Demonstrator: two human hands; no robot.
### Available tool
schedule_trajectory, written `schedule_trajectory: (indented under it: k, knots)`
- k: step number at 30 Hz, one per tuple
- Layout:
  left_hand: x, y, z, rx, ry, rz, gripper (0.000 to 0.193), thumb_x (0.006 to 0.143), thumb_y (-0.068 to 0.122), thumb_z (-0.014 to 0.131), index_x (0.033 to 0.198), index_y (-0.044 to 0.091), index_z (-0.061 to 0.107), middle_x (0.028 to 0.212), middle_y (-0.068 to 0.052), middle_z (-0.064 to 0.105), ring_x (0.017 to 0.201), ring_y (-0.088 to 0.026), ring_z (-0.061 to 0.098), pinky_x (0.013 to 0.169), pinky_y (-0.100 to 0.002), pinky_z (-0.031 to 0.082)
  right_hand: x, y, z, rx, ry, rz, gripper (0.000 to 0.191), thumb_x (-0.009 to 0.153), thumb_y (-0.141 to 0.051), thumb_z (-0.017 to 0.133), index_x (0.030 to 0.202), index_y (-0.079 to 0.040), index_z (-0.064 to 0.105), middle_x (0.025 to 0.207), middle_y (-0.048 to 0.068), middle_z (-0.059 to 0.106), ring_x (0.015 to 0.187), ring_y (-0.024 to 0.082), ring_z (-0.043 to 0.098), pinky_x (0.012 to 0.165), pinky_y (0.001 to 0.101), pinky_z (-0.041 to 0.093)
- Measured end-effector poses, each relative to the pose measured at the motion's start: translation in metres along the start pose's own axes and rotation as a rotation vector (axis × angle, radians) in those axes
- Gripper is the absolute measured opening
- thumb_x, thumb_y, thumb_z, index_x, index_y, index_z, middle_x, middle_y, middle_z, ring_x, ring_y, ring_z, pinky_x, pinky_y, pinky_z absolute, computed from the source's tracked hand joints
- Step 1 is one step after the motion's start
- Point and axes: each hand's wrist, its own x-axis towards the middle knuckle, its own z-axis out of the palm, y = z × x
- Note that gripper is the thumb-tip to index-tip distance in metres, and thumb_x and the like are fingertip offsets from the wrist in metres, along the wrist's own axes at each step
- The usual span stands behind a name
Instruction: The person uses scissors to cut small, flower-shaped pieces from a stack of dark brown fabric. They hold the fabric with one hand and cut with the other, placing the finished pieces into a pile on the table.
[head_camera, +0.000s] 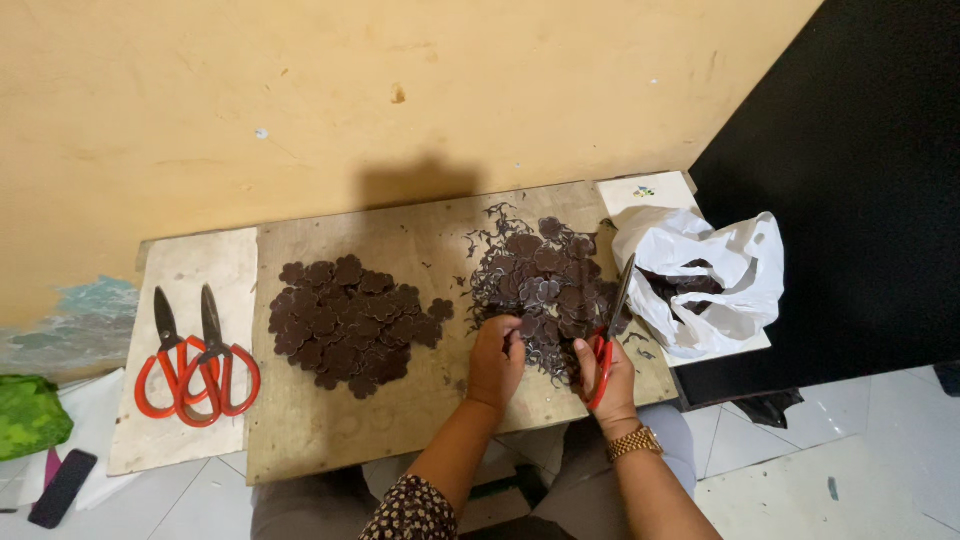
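Observation:
My left hand (497, 358) rests fingers-down on the near edge of a heap of dark brown flower-shaped cutouts and trimmings (545, 280), pinching a piece there. My right hand (607, 372), with a gold watch at the wrist, grips red-handled scissors (612, 318) whose blades point up and away over the heap. A second, tidier pile of brown flower shapes (350, 322) lies to the left on the wooden board (300, 440).
Two more red-handled scissors (195, 360) lie on a pale board at the left. A white plastic bag (705, 280) holding dark material sits at the right. A green bundle (30, 412) and a dark flat object (62, 487) lie on the floor at left. A yellow wall is behind.

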Motion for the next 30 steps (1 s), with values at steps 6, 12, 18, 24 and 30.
schedule_trajectory:
  k: [6,12,18,24,30]
  knots:
    - [0.007,0.004,-0.023,-0.057,0.101,-0.098,0.019,0.087,-0.002,0.065,0.104,0.006,0.071,0.101,-0.008,0.069,0.084,-0.018,0.067,0.074,-0.029,0.055,-0.008,-0.006,0.005,-0.032,-0.001,-0.07,0.025,0.096,-0.022,0.072,0.081,-0.008,0.056,0.064,-0.004,0.05,0.053,0.006,0.043,0.046,0.0253,0.038]
    - [0.025,0.022,-0.048,-0.318,0.12,-0.319,0.021,0.09,0.0,0.066,0.11,0.004,0.07,0.1,-0.004,0.067,0.083,-0.011,0.063,0.073,-0.026,0.053,-0.019,-0.02,0.01,-0.087,0.024,-0.174,0.023,0.096,-0.022,0.072,0.084,-0.009,0.058,0.068,-0.005,0.052,0.058,0.004,0.045,0.05,0.0242,0.041]
    - [0.033,0.035,-0.063,-0.565,0.161,-0.305,0.035,0.09,-0.001,0.064,0.124,0.006,0.058,0.104,-0.003,0.065,0.089,-0.009,0.062,0.076,-0.023,0.052,-0.027,-0.032,0.014,-0.031,0.036,-0.045,0.024,0.094,-0.023,0.073,0.084,-0.007,0.057,0.064,-0.005,0.051,0.052,0.006,0.044,0.045,0.0263,0.038]
    - [0.027,0.048,-0.072,-0.633,0.17,-0.368,0.041,0.09,-0.003,0.067,0.129,0.0,0.061,0.103,-0.007,0.068,0.086,-0.009,0.063,0.075,-0.023,0.052,-0.036,-0.039,0.013,-0.074,0.025,-0.066,0.024,0.095,-0.024,0.073,0.085,-0.008,0.058,0.062,-0.003,0.051,0.051,0.007,0.045,0.045,0.0256,0.039]
    - [0.021,0.068,-0.085,-0.624,0.13,-0.363,0.031,0.093,0.002,0.069,0.123,-0.007,0.069,0.109,-0.007,0.074,0.088,-0.007,0.066,0.076,-0.021,0.052,-0.046,-0.047,0.009,0.023,0.026,0.041,0.025,0.093,-0.025,0.072,0.084,-0.009,0.056,0.059,-0.002,0.05,0.044,0.009,0.042,0.038,0.0284,0.035]
